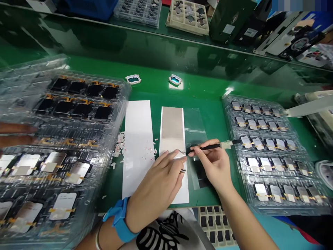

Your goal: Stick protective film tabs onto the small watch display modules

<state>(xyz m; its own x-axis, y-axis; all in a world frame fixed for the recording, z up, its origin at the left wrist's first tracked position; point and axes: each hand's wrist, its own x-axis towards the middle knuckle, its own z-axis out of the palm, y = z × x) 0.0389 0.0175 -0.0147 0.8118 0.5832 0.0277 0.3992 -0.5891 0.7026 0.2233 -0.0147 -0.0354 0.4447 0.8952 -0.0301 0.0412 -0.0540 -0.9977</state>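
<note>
My left hand, with a blue strap at the wrist, lies over a white-edged strip with a greyish face. Its fingers are bent together near the strip's middle, and a small dark tip shows between them; what they hold is mostly hidden. In my right hand is a thin black tool with a pale wrapped section, its fine tip meeting the left fingertips over the strip. A clear film lies to the strip's right. Left of it rests a white sheet with tiny pinkish scraps on it.
Clear trays of small screen parts stand at left and right. Another person's hand reaches over the left tray. White scraps litter the green table. Two small white frames lie farther back, below a shelf holding boxes.
</note>
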